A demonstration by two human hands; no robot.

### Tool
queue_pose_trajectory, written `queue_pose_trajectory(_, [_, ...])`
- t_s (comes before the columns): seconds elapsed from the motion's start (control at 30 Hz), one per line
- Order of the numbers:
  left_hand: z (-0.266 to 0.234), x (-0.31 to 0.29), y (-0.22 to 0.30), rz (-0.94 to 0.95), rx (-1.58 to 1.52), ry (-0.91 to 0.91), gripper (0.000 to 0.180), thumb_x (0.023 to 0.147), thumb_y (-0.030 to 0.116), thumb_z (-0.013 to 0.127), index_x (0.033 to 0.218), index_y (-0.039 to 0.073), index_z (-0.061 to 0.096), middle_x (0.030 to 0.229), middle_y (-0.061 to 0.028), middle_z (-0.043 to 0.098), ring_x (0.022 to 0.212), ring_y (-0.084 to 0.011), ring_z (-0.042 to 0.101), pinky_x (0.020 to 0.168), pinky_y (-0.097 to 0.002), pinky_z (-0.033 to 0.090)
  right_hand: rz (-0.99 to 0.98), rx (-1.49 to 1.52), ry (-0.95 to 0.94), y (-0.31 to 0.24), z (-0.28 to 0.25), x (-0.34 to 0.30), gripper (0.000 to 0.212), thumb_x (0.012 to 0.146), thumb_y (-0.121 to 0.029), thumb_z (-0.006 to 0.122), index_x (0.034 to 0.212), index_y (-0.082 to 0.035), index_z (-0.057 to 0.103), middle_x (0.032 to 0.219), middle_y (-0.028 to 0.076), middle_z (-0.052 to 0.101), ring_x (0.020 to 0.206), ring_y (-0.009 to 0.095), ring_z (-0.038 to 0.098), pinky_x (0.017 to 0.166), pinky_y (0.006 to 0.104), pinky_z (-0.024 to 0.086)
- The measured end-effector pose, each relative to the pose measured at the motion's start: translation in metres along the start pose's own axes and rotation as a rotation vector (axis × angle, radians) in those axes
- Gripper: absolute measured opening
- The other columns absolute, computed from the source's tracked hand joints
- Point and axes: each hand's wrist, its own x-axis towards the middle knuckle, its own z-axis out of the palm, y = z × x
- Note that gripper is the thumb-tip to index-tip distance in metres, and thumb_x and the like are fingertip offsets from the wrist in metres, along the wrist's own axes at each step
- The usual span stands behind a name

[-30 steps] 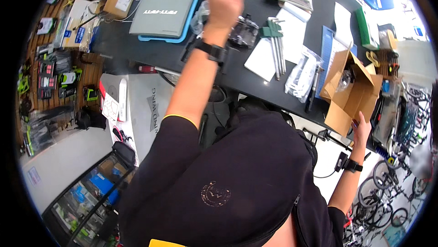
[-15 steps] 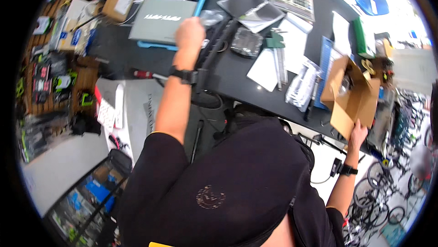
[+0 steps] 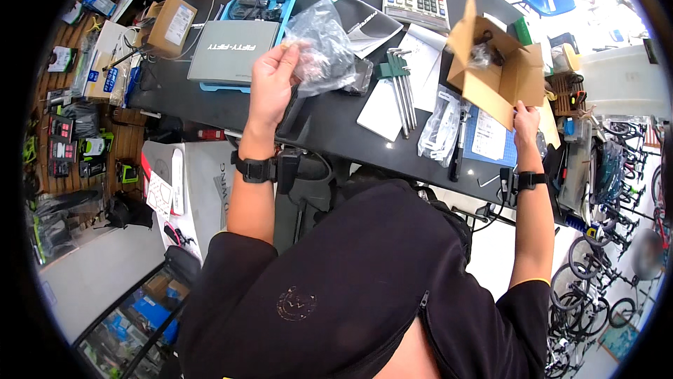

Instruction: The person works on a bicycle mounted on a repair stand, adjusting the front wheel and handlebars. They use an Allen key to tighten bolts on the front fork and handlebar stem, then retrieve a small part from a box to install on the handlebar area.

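Observation:
My left hand (image 3: 272, 87) pinches the edge of a clear plastic bag (image 3: 321, 46) and holds it up above the dark table; what is inside the bag is hard to make out. My right hand (image 3: 526, 125) grips a flap of an open cardboard box (image 3: 517, 74), which is tilted so its inside shows. Within the box lie a small clear bag and some dark parts (image 3: 484, 51). Just left of the plastic bag, a flat grey box (image 3: 233, 51) rests on a blue tray (image 3: 286, 2) holding dark items.
A hex key set (image 3: 399, 85) in a green holder lies mid-table on white paper. Around it are a calculator (image 3: 416, 5), a bagged part (image 3: 442, 127) and a blue cutting mat (image 3: 491, 142). Another cardboard box (image 3: 172, 23) stands far left; bicycles (image 3: 596, 274) fill the floor at right.
My left hand has drawn back from near the grey box and now holds up the plastic bag. My right hand has raised the cardboard box and moved it farther over the table, leftward.

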Motion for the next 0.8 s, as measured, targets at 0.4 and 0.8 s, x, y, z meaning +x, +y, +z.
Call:
queue_pose_trajectory(0.4, [0.075, -0.022, 0.016, -0.003, 0.384, -0.508, 0.015, 0.104, 0.011, 0.054, 0.111, -0.002, 0.06, 0.093, -0.0098, 0.074, 0.083, -0.0104, 0.068, 0.075, -0.0249, 0.054, -0.847, -0.191, -0.727, -0.258, 0.073, -0.187, 0.02, 0.094, -0.011, 0.066, 0.113, -0.004, 0.069, 0.106, 0.01, 0.066, 0.101, 0.022, 0.063, 0.086, 0.0328, 0.051])
queue_pose_trajectory(0.8, [0.116, -0.017, 0.003, -0.001, 0.4, -0.651, 0.023, 0.095, 0.014, 0.069, 0.097, -0.004, 0.056, 0.077, -0.0111, 0.073, 0.074, -0.0135, 0.07, 0.07, -0.0275, 0.055, -0.453, -0.172, -0.964, -0.217, 0.095, -0.182, 0.013, 0.086, -0.007, 0.072, 0.098, -0.002, 0.074, 0.075, 0.003, 0.063, 0.072, 0.011, 0.058, 0.068, 0.0292, 0.049])
